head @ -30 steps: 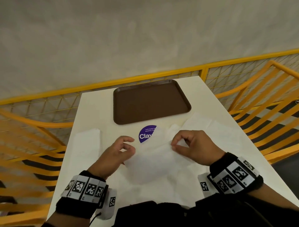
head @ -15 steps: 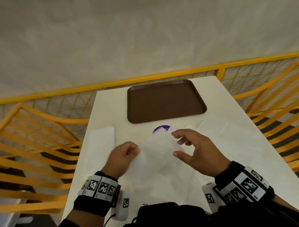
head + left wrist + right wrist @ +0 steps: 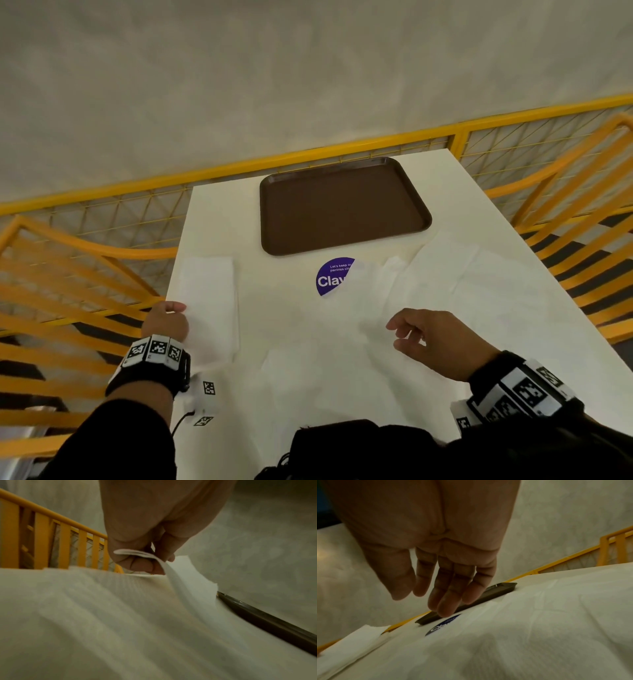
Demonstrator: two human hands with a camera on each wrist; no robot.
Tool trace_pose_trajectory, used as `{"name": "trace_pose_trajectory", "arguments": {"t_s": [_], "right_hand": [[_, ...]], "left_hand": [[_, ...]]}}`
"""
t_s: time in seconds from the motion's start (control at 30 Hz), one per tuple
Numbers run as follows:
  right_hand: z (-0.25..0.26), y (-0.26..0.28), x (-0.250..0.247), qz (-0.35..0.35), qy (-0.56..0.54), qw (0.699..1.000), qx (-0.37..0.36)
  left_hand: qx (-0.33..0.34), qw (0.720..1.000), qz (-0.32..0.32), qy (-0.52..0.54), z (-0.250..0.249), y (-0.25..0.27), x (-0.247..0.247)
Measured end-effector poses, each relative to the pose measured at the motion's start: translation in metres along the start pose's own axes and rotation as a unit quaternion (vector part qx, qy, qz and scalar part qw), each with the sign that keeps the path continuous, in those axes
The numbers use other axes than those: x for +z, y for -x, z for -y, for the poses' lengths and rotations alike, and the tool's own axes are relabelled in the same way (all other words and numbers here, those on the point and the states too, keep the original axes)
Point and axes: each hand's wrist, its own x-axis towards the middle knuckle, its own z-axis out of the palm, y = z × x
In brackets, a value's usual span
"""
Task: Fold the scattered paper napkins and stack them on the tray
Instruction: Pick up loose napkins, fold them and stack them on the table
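A folded white napkin (image 3: 210, 301) lies at the left side of the white table (image 3: 274, 342). My left hand (image 3: 168, 318) pinches its left edge between thumb and fingers, and the left wrist view shows that edge (image 3: 137, 553) lifted off the table. My right hand (image 3: 428, 337) hovers over an unfolded napkin (image 3: 342, 342) in the middle, fingers loose and holding nothing; the right wrist view shows its fingertips (image 3: 443, 608) apart from the paper. Another unfolded napkin (image 3: 479, 284) lies at the right. The brown tray (image 3: 342, 209) sits bare at the far end.
A round purple sticker (image 3: 330, 277) on the table is partly covered by the middle napkin. Yellow railings (image 3: 342, 150) and yellow chair backs (image 3: 68, 274) surround the table on three sides. A dark bag (image 3: 342, 445) sits at the near edge.
Both hands let go of the middle napkin, which now lies flat. My left hand moved left and took hold of the folded napkin's edge. My right hand drew back and opened.
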Motion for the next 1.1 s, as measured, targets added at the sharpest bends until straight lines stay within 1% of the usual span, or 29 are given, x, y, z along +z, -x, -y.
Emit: {"name": "trace_pose_trajectory", "arguments": {"t_s": [0.17,0.23,0.27,0.33,0.37,0.4,0.43,0.47,0.5,0.53,0.57,0.63,0.73,0.8,0.87,0.9,0.93,1.0,1.07,1.1], "right_hand": [[-0.015,0.001,0.01,0.058,0.098,0.993,0.039],[-0.018,0.005,0.015,0.085,0.134,0.986,0.055],[-0.018,0.007,0.017,0.099,0.146,0.983,0.059],[-0.019,0.012,0.023,0.116,0.165,0.978,0.058],[-0.019,0.015,0.025,0.118,0.17,0.977,0.056],[-0.019,0.017,0.028,0.117,0.173,0.976,0.054],[-0.019,0.019,0.03,0.113,0.176,0.977,0.051],[-0.02,0.02,0.031,0.11,0.178,0.977,0.049],[-0.02,0.021,0.031,0.11,0.179,0.976,0.048],[-0.02,0.022,0.031,0.112,0.179,0.976,0.047],[-0.021,0.023,0.031,0.115,0.179,0.976,0.046],[-0.022,0.025,0.03,0.118,0.177,0.976,0.042],[-0.024,0.029,0.031,0.112,0.174,0.978,0.037],[-0.024,0.03,0.032,0.11,0.174,0.978,0.035],[-0.025,0.031,0.032,0.111,0.174,0.978,0.033],[-0.025,0.031,0.032,0.113,0.176,0.977,0.031],[-0.026,0.031,0.032,0.115,0.178,0.977,0.028],[-0.027,0.029,0.031,0.117,0.181,0.976,0.024],[-0.027,0.028,0.031,0.115,0.183,0.976,0.023],[-0.027,0.027,0.03,0.113,0.181,0.977,0.025]], "left_hand": [[-0.004,1.0,0.0,-0.029,0.008,-0.002,0.008],[-0.001,0.997,0.005,-0.078,0.005,0.003,0.009],[0.004,0.991,0.0,-0.132,0.001,0.007,0.01],[0.034,0.969,-0.027,-0.245,-0.011,0.022,0.015],[0.068,0.959,-0.041,-0.273,-0.018,0.03,0.021],[0.114,0.954,-0.045,-0.273,-0.026,0.04,0.029],[0.17,0.952,-0.03,-0.252,-0.034,0.05,0.039],[0.224,0.951,0.011,-0.214,-0.041,0.06,0.05],[0.274,0.943,0.069,-0.178,-0.047,0.067,0.061],[0.299,0.93,0.135,-0.167,-0.054,0.077,0.072],[0.31,0.916,0.188,-0.17,-0.061,0.085,0.082],[0.304,0.902,0.247,-0.183,-0.072,0.099,0.101],[0.269,0.9,0.29,-0.184,-0.086,0.114,0.121],[0.222,0.915,0.291,-0.169,-0.092,0.118,0.131],[0.157,0.934,0.301,-0.113,-0.097,0.12,0.137],[0.134,0.938,0.307,-0.093,-0.099,0.123,0.14],[0.132,0.936,0.314,-0.092,-0.101,0.124,0.142],[0.172,0.916,0.325,-0.16,-0.104,0.13,0.144],[0.213,0.901,0.308,-0.218,-0.105,0.141,0.145],[0.223,0.901,0.297,-0.223,-0.105,0.146,0.145]]}}
